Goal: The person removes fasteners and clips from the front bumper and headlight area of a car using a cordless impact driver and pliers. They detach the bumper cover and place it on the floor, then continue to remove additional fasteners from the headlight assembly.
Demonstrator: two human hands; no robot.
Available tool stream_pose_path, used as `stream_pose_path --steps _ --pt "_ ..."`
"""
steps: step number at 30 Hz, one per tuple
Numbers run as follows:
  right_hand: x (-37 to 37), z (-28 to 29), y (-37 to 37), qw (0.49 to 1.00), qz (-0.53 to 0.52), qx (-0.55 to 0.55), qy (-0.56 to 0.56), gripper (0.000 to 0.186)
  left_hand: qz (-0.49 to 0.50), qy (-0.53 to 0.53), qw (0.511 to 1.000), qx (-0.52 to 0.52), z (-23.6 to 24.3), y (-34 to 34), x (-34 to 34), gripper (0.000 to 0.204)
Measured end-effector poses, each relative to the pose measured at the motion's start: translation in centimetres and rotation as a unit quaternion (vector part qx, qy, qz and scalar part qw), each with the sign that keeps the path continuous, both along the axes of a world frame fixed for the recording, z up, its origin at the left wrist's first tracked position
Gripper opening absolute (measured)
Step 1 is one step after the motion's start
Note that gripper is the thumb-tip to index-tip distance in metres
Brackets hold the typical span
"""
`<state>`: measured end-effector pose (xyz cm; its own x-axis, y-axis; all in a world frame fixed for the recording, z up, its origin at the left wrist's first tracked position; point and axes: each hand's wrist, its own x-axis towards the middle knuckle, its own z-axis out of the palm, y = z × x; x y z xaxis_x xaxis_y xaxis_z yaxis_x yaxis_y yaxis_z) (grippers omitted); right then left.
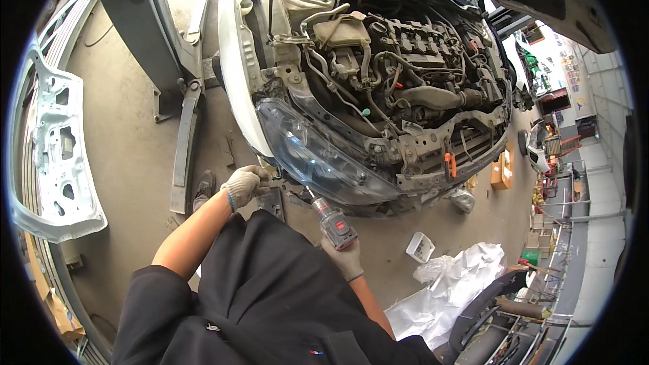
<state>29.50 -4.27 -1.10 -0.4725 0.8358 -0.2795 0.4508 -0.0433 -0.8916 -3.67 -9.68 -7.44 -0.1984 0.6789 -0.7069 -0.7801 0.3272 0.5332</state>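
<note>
My gloved left hand (pixel 245 186) has its fingers curled just below the front corner of the car's headlight (pixel 304 152); whether it holds anything small is hard to make out. My gloved right hand (pixel 343 262) grips a grey cordless drill (pixel 332 223), whose long bit points up toward the lower edge of that headlight. Above both hands is the open engine bay (pixel 412 61) of the white car (pixel 236 61), with an orange-handled tool (pixel 451 163) at its front. Dark trim or brackets (pixel 270 203) show below the headlight, partly behind my left hand.
A lift post (pixel 132 20) and its arm (pixel 186 155) stand left of the car; a bare door panel (pixel 61 142) leans at far left. Right of my body lie a white plastic container (pixel 419 247), white wrapping (pixel 466 263) and a dark bumper (pixel 476 314). A cardboard box (pixel 501 174) sits farther back.
</note>
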Motion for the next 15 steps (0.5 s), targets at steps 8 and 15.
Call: stream_pose_path --steps 8,15 --pt "1.1 -0.1 -0.6 0.999 -0.033 0.015 -0.021 0.023 -0.038 -0.012 0.999 0.024 1.7 1.5 1.1 0.030" --pt "2.4 -0.8 -1.2 0.997 -0.058 0.031 -0.036 0.023 -0.107 -0.014 0.994 0.033 2.7 2.6 1.9 0.027"
